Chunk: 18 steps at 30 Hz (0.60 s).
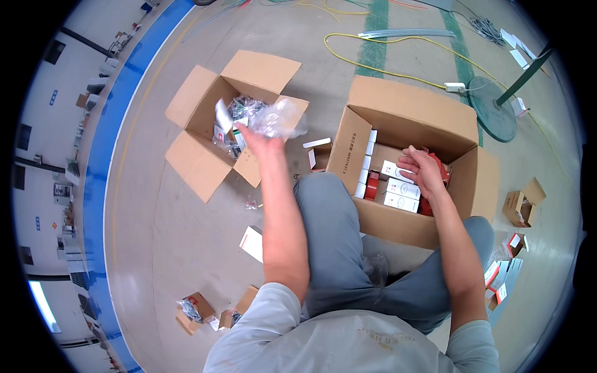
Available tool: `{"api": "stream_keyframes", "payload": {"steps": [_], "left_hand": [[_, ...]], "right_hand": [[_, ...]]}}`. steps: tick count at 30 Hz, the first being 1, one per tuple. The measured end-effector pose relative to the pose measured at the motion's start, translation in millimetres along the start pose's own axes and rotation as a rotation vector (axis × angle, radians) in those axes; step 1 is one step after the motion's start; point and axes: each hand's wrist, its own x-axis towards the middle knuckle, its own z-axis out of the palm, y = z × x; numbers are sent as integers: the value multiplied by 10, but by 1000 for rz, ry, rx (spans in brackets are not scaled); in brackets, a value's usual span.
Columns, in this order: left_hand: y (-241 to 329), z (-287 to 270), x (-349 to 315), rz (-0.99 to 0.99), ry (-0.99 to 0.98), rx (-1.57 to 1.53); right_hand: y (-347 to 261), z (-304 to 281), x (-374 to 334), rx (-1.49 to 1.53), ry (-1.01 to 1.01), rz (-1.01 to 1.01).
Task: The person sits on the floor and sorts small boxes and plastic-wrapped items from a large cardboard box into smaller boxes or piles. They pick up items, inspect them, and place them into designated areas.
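Observation:
My left hand (261, 138) is stretched out over the edge of an open cardboard box (199, 99) on the floor and grips a crumpled clear plastic wrapper (280, 118). That box holds more crumpled wrappers and scraps. My right hand (421, 169) reaches into a larger open cardboard box (404, 105) in front of me, fingers resting on a small red and white carton (403, 188) among several similar cartons stacked inside. I cannot tell whether the right hand grips one.
I sit on a concrete floor with knees in grey trousers. Small white cartons (252, 242) and opened little boxes (521, 202) lie around me. A yellow cable (373, 68) and a green round stand base (491, 109) lie beyond the big box.

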Motion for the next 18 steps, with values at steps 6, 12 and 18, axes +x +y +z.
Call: {"api": "stream_keyframes", "payload": {"steps": [6,12,18], "left_hand": [[520,-1329,147,252,-68,321],[1289,-2813,-263,258,-87,1860],[1220,-2918,-929,-159,-117,2353]], "right_hand": [[406,-131,135,-1339,22,-273],[699,-386,373,-1542,100,-171],[818,-258,699,-1571,71,-286]]}}
